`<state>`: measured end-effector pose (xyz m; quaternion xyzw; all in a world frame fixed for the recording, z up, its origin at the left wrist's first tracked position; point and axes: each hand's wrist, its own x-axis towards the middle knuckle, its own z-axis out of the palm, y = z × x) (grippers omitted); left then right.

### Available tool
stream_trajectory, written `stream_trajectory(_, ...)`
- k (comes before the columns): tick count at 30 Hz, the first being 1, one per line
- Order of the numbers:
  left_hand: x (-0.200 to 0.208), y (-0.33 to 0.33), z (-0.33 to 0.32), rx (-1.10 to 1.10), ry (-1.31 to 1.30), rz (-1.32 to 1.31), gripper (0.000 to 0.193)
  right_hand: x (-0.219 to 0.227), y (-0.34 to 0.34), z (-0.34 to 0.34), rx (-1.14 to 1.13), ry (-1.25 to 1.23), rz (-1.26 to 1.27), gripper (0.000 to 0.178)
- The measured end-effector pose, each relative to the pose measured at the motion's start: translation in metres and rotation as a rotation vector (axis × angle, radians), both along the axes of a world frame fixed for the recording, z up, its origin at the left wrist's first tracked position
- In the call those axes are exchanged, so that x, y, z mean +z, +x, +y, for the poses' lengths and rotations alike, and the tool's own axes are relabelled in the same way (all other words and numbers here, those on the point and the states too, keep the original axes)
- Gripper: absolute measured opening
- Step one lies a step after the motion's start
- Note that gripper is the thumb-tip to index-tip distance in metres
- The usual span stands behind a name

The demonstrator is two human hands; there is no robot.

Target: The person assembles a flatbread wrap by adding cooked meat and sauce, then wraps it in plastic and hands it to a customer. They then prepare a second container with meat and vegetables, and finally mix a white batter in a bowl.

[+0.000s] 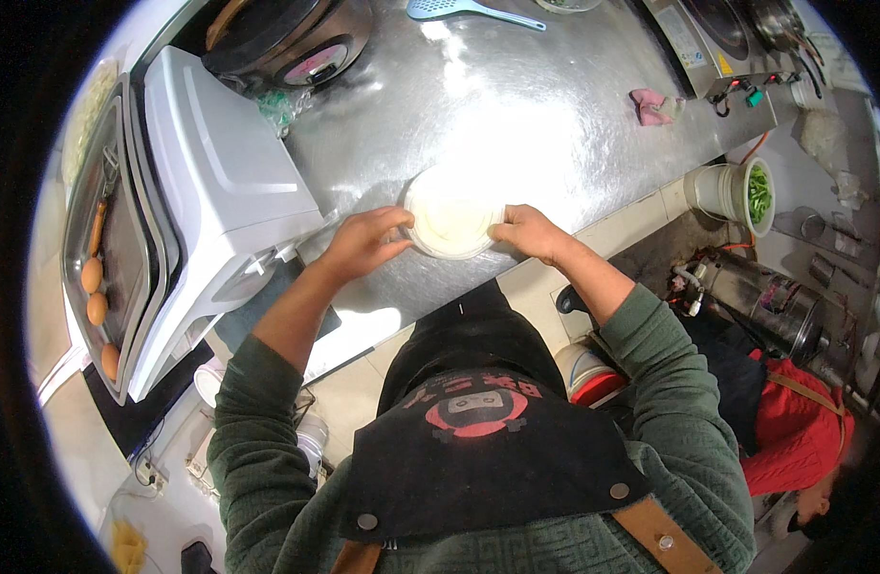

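Observation:
A round, pale bowl-like container [450, 230] is at the near edge of the steel worktop, washed out by glare. Its pale contents, or possibly a lid, cannot be made out. On its left side, the fingers and thumb of my left hand [371, 239] close on the rim. My right hand [531, 232] pinches the opposite side between thumb and fingers. Whether the container rests on the steel or is slightly lifted, I cannot tell.
Left stands a white appliance [225, 158], beside a tray [134, 239] with several eggs. A cooker [316, 53], blue slotted spatula [473, 10], pink cloth [653, 107] and induction hob [693, 48] occupy the worktop. Right are a bucket of green vegetables [758, 196] and a person in red [794, 426].

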<state>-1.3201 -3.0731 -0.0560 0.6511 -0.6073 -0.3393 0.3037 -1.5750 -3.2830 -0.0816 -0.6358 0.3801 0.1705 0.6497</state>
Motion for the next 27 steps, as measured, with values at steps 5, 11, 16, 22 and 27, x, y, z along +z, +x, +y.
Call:
stream_trajectory(5,-0.005,-0.021,0.007,0.18,0.173,0.042,0.038,0.006,-0.008,0.01,-0.152,-0.033,-0.075,0.028)
stream_trajectory(11,-0.009,-0.086,0.019,0.525,0.107,0.194,0.029,0.023,-0.006,0.095,-0.526,0.325,-0.132,0.023)
stream_trajectory(16,-0.018,-0.112,0.022,0.699,0.073,0.274,0.031,0.02,0.014,0.133,-0.789,0.418,-0.201,0.024)
stream_trajectory(22,-0.002,-0.101,0.029,0.516,0.291,0.262,0.05,0.025,0.011,0.112,-0.782,0.387,-0.102,0.017)
stream_trajectory(27,0.019,-0.041,0.025,0.258,0.278,0.117,0.067,0.017,0.006,0.086,-0.636,0.249,-0.068,0.018)
